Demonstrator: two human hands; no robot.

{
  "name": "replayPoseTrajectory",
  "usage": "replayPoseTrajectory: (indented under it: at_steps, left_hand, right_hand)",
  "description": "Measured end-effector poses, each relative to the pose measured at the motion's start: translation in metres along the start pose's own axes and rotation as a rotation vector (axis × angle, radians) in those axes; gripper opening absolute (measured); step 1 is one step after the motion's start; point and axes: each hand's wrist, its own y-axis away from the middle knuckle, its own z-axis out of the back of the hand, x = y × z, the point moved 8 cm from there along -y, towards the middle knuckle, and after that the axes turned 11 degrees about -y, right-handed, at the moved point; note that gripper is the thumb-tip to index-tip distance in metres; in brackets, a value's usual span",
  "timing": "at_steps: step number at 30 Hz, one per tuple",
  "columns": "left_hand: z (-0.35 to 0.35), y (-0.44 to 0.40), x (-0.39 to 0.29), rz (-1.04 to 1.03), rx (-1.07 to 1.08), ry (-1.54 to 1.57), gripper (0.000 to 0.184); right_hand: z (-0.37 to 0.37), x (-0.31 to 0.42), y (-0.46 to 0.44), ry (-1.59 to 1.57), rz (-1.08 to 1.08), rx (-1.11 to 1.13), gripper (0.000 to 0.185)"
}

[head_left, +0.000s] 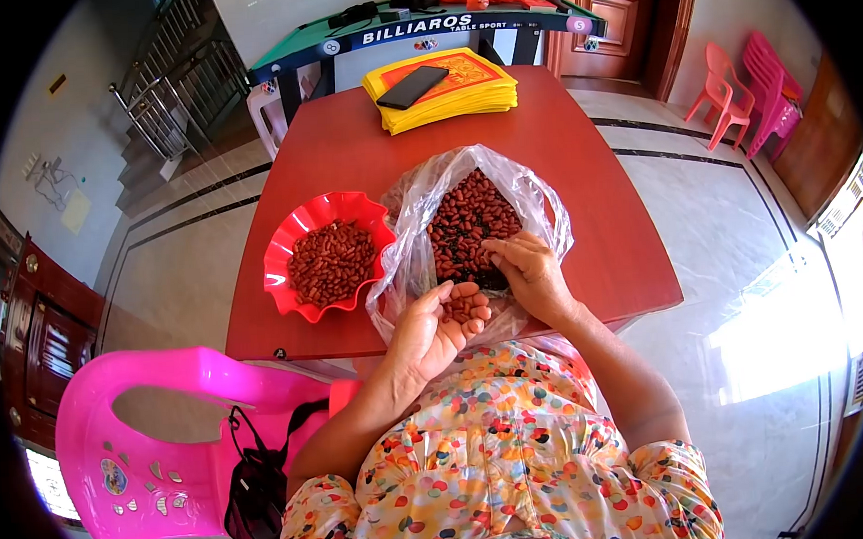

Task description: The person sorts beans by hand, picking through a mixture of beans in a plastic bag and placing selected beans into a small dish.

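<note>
My left hand (436,329) is cupped palm up in front of the bag, its fingers curled around a small heap of red-skinned kernels (463,306) that look like peanuts. My right hand (531,272) dips into the clear plastic bag (406,242) with thumb and fingertips pinched together; what lies between them is too small to make out. Inside the open bag, reddish kernels (468,215) are mixed with small black ones. To the left of the bag, a red wavy-rimmed bowl (275,267) holds a pile of reddish kernels (330,262).
Everything stands on a red table (602,195). Towards its far edge lies a yellow paper stack (482,99) with a black phone (412,87) on top. A pink chair (148,388) with a black bag (259,499) is at my left. Beyond the table is a billiards table (345,44).
</note>
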Motion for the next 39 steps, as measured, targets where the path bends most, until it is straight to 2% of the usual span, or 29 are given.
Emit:
replayPoseTrajectory:
  at_steps: [3,6,9,11,12,15,20,23,26,29,33,34,36,37,39]
  left_hand:
    - [-0.001,0.001,0.000,0.001,-0.006,0.002,0.032]
    - [-0.001,0.001,-0.001,-0.009,-0.011,0.007,0.032]
    - [0.000,-0.001,-0.001,-0.018,0.025,-0.005,0.031]
    - [-0.007,-0.002,-0.002,-0.034,0.178,0.103,0.031]
    - [-0.007,-0.002,-0.003,-0.041,0.174,0.102,0.031]
    - [-0.001,0.000,-0.001,0.003,0.021,0.031,0.031]
    - [-0.010,0.008,-0.005,0.087,0.054,0.115,0.034]
    - [-0.029,0.022,-0.040,-0.049,0.135,0.058,0.033]
    - [-0.025,0.037,-0.088,-0.228,0.102,0.031,0.032]
    - [0.015,0.047,-0.135,-0.499,-0.110,-0.085,0.031]
    - [0.059,0.064,-0.166,-0.707,-0.502,-0.285,0.024]
    - [0.061,0.064,-0.167,-0.702,-0.502,-0.286,0.024]
    - [0.062,0.075,-0.178,-0.840,-0.613,-0.498,0.025]
    - [0.054,0.078,-0.182,-0.888,-0.604,-0.652,0.027]
    - [0.050,0.081,-0.180,-0.866,-0.678,-0.673,0.027]
  right_hand:
    - [0.005,0.004,0.001,-0.015,-0.019,-0.065,0.017]
    - [0.003,0.017,0.001,-0.077,0.102,-0.052,0.014]
    - [-0.010,0.040,0.001,-0.156,0.240,0.141,0.014]
    - [-0.010,0.047,0.000,-0.176,0.244,0.139,0.015]
    - [-0.011,0.050,-0.002,-0.196,0.248,0.134,0.016]
    - [-0.004,0.029,-0.001,-0.194,0.131,0.033,0.016]
    - [0.012,-0.010,0.004,-0.179,-0.157,-0.160,0.012]
    - [0.017,-0.016,0.006,-0.157,-0.195,-0.199,0.012]
    - [0.018,-0.016,0.006,-0.196,-0.210,-0.214,0.012]
    - [0.018,-0.017,0.006,-0.215,-0.205,-0.213,0.012]
    - [0.018,-0.017,0.006,-0.221,-0.180,-0.218,0.012]
    - [0.018,-0.017,0.006,-0.235,-0.175,-0.222,0.012]
    - [0.019,-0.017,0.007,-0.247,-0.175,-0.226,0.012]
    - [0.019,-0.017,0.007,-0.240,-0.162,-0.220,0.012]
    - [0.021,-0.018,0.006,-0.231,-0.151,-0.216,0.012]
